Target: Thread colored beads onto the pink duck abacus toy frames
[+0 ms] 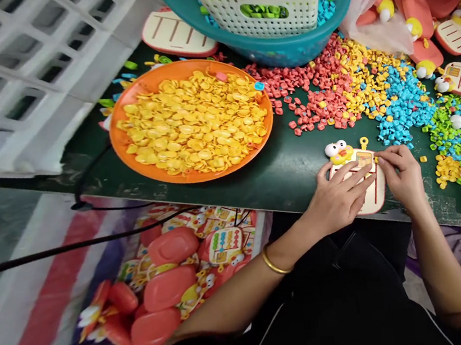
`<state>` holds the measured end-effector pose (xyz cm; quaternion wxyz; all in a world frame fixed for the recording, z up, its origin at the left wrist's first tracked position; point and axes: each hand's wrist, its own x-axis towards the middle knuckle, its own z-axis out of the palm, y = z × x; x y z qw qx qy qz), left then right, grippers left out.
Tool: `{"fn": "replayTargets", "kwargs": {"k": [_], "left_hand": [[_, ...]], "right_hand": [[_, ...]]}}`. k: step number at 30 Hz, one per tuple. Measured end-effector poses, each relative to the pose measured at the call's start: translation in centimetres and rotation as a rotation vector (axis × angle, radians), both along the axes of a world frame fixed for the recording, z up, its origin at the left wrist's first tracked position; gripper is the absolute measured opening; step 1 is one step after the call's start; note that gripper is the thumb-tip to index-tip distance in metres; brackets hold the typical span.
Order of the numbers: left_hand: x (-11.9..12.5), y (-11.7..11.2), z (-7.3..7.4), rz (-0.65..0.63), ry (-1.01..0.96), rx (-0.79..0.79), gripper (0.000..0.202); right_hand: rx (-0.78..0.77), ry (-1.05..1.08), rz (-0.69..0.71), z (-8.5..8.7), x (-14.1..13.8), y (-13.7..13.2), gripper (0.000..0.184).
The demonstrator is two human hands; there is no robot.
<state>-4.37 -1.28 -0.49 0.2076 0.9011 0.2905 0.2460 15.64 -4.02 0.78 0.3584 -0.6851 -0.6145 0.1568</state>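
Observation:
A cream toy board with a duck face (340, 152) lies flat near the front edge of the dark green table (293, 170). My left hand (338, 197) rests on it, fingers stretched out flat and pressing it down. My right hand (400, 173) is at the board's right side, fingertips pinched together on a small yellow piece over the board's top panel. A gold bangle (274, 263) sits on my left wrist.
An orange plate of yellow discs (192, 124) stands left. Red (314, 99), yellow (361, 84), blue (402, 107) and green (452, 135) small pieces lie in heaps behind. A teal basin (282, 47) holds a white basket (264, 12). Finished toys (172, 282) pile below the table.

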Motion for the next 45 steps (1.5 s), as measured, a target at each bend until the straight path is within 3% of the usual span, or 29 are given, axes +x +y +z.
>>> {"fn": "replayTargets", "kwargs": {"k": [5,9,18,25,30,35,39,45], "left_hand": [[0.2,-0.4,-0.1,0.107,-0.032,-0.018,0.039],[0.2,-0.6,-0.2,0.135,-0.026,-0.034,0.042],[0.3,-0.6,-0.6,0.251,-0.085,-0.017,0.039],[0.4,-0.6,-0.9,0.276,-0.088,-0.066,0.038],[0.4,-0.4,-0.8,0.262,-0.096,-0.09,0.033],[0.3,-0.2,-0.7,0.238,-0.091,-0.083,0.034],[0.3,-0.1,-0.7,0.24,-0.097,-0.089,0.035],[0.3,0.2,-0.6,0.181,-0.117,-0.129,0.033]], "right_hand": [[0.08,-0.228,-0.023,-1.3,-0.9,-0.2,0.032],[0.129,-0.217,0.023,-0.8,-1.2,0.6,0.036],[0.053,-0.211,0.137,0.2,-0.3,0.7,0.026],[0.048,-0.21,0.083,0.1,-0.7,0.9,0.026],[0.02,-0.149,0.213,0.3,-1.3,-0.7,0.021],[0.079,-0.08,0.201,-0.2,-2.4,-0.6,0.028],[0.075,0.026,0.187,0.3,-1.7,-0.6,0.019],[0.077,-0.1,0.097,-0.1,-0.4,-1.9,0.015]]}}
